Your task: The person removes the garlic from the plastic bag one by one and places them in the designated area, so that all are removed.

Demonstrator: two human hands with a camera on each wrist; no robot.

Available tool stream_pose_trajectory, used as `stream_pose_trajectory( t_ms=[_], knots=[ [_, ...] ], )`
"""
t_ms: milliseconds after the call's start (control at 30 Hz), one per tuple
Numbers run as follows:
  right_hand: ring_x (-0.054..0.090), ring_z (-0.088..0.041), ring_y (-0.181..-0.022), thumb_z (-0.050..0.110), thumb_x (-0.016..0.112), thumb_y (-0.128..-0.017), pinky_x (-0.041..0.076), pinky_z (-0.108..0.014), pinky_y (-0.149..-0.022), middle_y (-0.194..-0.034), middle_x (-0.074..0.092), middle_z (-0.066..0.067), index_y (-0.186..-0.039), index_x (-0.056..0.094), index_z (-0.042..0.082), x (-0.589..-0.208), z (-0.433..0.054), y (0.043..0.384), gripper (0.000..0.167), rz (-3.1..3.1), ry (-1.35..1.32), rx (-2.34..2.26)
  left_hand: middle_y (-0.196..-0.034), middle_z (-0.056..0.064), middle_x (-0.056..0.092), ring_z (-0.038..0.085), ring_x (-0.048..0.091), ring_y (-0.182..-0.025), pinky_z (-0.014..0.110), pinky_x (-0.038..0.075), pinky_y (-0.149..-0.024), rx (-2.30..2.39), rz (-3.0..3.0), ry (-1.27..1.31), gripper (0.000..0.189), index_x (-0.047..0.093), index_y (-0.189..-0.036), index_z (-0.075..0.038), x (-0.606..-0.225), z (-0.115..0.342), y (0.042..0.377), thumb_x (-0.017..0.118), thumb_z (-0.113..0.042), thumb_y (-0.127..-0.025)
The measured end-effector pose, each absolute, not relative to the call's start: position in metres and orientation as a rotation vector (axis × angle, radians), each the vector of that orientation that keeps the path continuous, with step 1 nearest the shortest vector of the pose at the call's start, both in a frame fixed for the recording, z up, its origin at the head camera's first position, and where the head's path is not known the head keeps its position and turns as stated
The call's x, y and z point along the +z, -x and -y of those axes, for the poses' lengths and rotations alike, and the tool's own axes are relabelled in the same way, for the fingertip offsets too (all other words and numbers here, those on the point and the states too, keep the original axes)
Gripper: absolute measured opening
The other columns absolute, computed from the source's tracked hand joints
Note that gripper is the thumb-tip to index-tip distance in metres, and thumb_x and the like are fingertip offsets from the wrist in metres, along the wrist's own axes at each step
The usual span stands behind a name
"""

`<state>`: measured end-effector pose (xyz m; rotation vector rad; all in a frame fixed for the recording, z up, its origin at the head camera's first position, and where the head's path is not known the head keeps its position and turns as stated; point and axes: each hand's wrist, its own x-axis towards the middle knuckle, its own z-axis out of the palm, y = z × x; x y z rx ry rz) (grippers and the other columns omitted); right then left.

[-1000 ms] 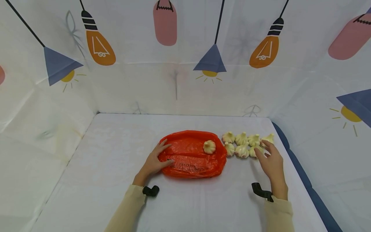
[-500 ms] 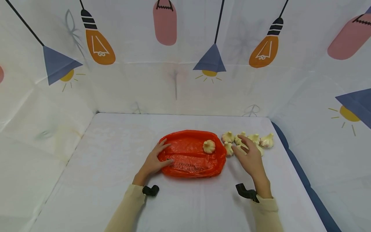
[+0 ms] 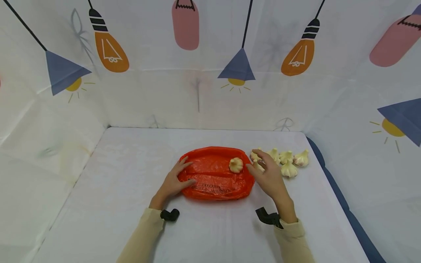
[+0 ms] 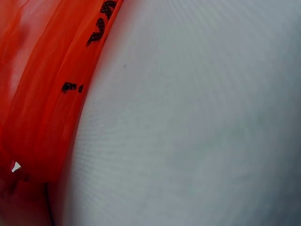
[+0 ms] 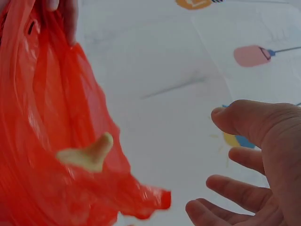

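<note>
A red plastic bag (image 3: 210, 171) with dark print lies on the white table, its rim spread wide. One garlic bulb (image 3: 236, 165) sits on the bag toward its right end; the right wrist view shows its stem (image 5: 101, 146) above a red fold. My left hand (image 3: 172, 182) rests on the bag's left end, fingers along the rim and thumb over the near side. My right hand (image 3: 269, 177) hovers by the bag's right edge with nothing in its parted fingers. It overlaps part of a group of garlic bulbs (image 3: 289, 170).
The bulbs stand in two rows to the right of the bag, toward the table's right edge (image 3: 342, 204). White cloth walls (image 3: 148, 98) printed with lamps and bulbs rise behind and at both sides. Each wrist carries a black mount (image 3: 269, 217).
My right hand has moved left along the garlic bulbs, from the far right ones to the bag's right edge. My left hand stays on the bag, and the view has shifted slightly.
</note>
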<state>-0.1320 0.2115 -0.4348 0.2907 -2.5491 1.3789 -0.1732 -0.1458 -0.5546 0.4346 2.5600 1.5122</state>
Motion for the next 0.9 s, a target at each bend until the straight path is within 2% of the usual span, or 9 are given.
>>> stream_pose_trajectory(
  t_ms=[433,633,767,900],
  knots=[
    [0.055,-0.042,-0.135,0.016,0.074,-0.096,0.052,-0.057,-0.103,-0.144,0.057,-0.019,-0.142,0.056,0.003,-0.438,-0.185,0.137,0.052,2.556,-0.415,1.441,-0.171,-0.005,0.026,0.033,0.011,-0.161,0.07,0.019,-0.122,1.505,-2.569,-0.445,0.075,0.052,-0.153,-0.021,-0.553,0.145,0.173,0.081,-0.041,-0.087],
    [0.056,-0.042,-0.133,0.02,0.077,-0.094,0.053,-0.058,-0.102,-0.148,0.055,-0.016,-0.146,0.053,0.007,-0.441,-0.181,0.142,0.059,2.606,-0.413,1.515,-0.171,-0.005,0.025,0.033,0.01,-0.161,0.07,0.018,-0.122,1.491,-2.578,-0.45,0.075,0.052,-0.153,-0.02,-0.553,0.145,0.174,0.081,-0.04,-0.087],
    [0.055,-0.043,-0.133,0.023,0.076,-0.095,0.053,-0.058,-0.102,-0.148,0.053,-0.02,-0.148,0.051,0.006,-0.444,-0.179,0.146,0.061,2.663,-0.41,1.529,-0.171,-0.005,0.025,0.033,0.01,-0.161,0.07,0.018,-0.122,1.483,-2.581,-0.451,0.076,0.051,-0.153,-0.02,-0.552,0.144,0.173,0.082,-0.04,-0.086],
    [0.055,-0.042,-0.133,0.027,0.076,-0.095,0.054,-0.059,-0.102,-0.147,0.054,-0.018,-0.147,0.053,0.011,-0.446,-0.179,0.15,0.059,2.735,-0.404,1.489,-0.172,-0.005,0.024,0.033,0.011,-0.161,0.07,0.019,-0.122,1.486,-2.582,-0.445,0.078,0.049,-0.155,-0.021,-0.552,0.144,0.172,0.081,-0.04,-0.086]
  ],
)
